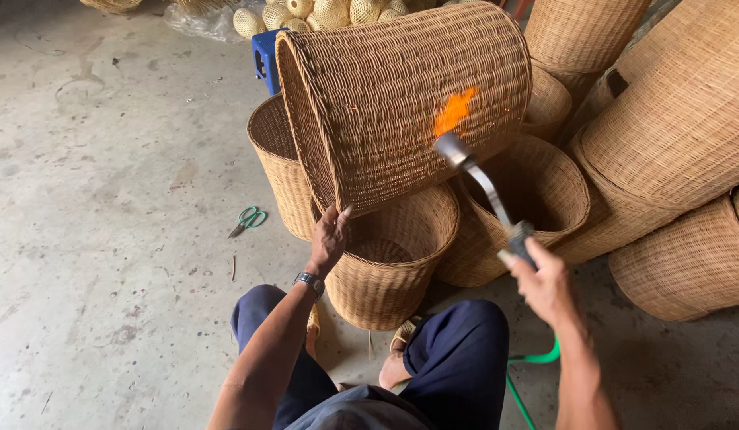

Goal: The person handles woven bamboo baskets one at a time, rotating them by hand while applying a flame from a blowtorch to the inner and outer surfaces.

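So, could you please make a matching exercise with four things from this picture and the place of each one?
Things:
1. tilted basket
2. torch
3. scissors
4. wristwatch

Places:
A. on the concrete floor
B. on the left arm
C. in the right hand
D. held at its rim by the left hand

Pairs: 1-D, 2-C, 3-A, 4-B

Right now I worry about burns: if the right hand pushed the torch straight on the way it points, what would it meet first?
Most likely the side wall of the tilted wicker basket, where the orange flame already plays. The right hand aims the torch there; the remaining gap is unclear.
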